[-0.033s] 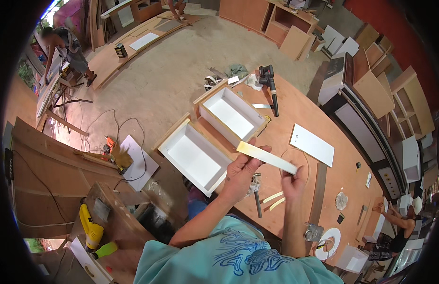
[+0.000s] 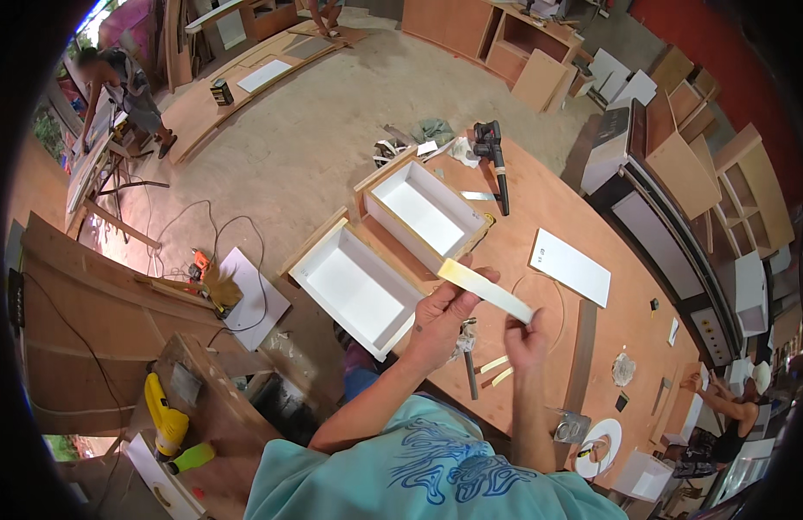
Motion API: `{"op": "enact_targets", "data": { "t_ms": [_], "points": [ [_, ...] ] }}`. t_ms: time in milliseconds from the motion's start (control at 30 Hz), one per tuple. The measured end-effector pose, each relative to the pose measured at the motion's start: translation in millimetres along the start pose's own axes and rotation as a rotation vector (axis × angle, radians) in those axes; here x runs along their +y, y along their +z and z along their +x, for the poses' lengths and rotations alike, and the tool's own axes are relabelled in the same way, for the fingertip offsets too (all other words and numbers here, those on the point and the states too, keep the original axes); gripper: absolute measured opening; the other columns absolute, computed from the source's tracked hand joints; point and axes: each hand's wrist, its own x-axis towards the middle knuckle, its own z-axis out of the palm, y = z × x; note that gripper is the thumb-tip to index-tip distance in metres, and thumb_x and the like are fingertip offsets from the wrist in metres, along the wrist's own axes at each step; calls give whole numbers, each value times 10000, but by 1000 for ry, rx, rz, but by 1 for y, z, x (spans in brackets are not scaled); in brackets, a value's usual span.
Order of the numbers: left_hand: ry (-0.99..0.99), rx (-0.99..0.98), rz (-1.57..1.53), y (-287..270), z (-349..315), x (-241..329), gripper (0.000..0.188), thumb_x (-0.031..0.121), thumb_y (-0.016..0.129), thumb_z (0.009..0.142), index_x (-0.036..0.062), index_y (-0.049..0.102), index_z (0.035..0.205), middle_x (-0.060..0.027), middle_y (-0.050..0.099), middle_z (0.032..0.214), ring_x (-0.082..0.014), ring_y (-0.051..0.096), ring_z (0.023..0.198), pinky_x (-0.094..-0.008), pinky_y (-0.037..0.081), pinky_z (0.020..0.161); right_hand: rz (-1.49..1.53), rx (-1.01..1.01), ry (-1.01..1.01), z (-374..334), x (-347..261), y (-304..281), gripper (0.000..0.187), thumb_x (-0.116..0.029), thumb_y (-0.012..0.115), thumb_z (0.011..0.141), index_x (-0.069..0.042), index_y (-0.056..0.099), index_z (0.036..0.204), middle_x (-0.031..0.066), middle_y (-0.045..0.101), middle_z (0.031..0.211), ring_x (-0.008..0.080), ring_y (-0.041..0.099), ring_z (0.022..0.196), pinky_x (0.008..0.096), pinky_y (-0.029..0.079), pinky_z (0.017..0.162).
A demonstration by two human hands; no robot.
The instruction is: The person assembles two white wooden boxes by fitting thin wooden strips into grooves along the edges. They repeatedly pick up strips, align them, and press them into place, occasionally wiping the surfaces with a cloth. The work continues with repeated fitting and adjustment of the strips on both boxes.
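A narrow pale strip (image 2: 497, 297), yellowish at its left end, hangs slanted above the wooden tabletop. My left hand (image 2: 445, 319) grips it near the yellowish end, thumb on the near side. At the other end, the fingers of my right hand (image 2: 528, 340) are closed on the strip. Just left of my hands lies a white-lined drawer box (image 2: 354, 286), with a second drawer box (image 2: 423, 208) beyond it. Below the strip, a dark-handled tool (image 2: 471, 368) and short pale strips (image 2: 502, 375) rest on the table.
The table (image 2: 549, 195) carries a white panel (image 2: 573, 267), a handheld blower (image 2: 497, 160), a clear jar (image 2: 572, 426) and a white roll (image 2: 602, 431). A yellow power tool (image 2: 165, 418) lies at lower left. People work at far left and at right (image 2: 737, 416).
My right hand has moved slightly left and nearer to me, tilting its end of the strip. My left hand keeps its grip, almost in place.
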Motion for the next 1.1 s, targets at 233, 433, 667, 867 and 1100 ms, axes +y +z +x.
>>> {"op": "enact_targets", "data": {
  "t_ms": [233,433,667,867,1100],
  "points": [
    [73,-201,8,-3,-1,22,301,99,557,954,7,572,1241,-113,597,1152,-339,498,1229,-487,478,991,66,-210,489,-30,52,-24,363,-388,582,930,-73,571,1112,90,604,1012,225,586,890,354,515,786],
    [41,-318,5,-3,-2,42,322,157,608,927,-34,585,1186,-121,609,1125,-404,515,1186,-560,470,966,-354,-432,745,-24,26,-57,360,-432,574,937,-92,594,1056,83,610,911,200,572,649,289,466,537],
    [26,-285,70,-22,0,40,329,182,605,934,-9,577,1200,-103,609,1118,-387,517,1192,-541,468,974,-1342,-608,-421,-40,11,-10,392,-263,675,889,5,591,1164,94,609,936,212,617,725,273,500,617],
    [-124,-22,-235,-64,-2,21,423,181,524,978,63,423,1372,-85,569,1182,-332,502,1231,-475,468,1006,-1784,-1020,-676,-41,56,29,571,-130,765,780,-2,535,1287,158,648,1022,233,660,778,322,532,663],
    [-235,421,-246,-197,23,-6,482,156,431,1017,69,301,1473,-128,499,1370,-278,485,1257,-490,472,996,-2294,-912,-579,44,132,20,495,-116,697,810,-9,544,1268,181,658,795,321,654,649,397,515,549]
  ]
}}
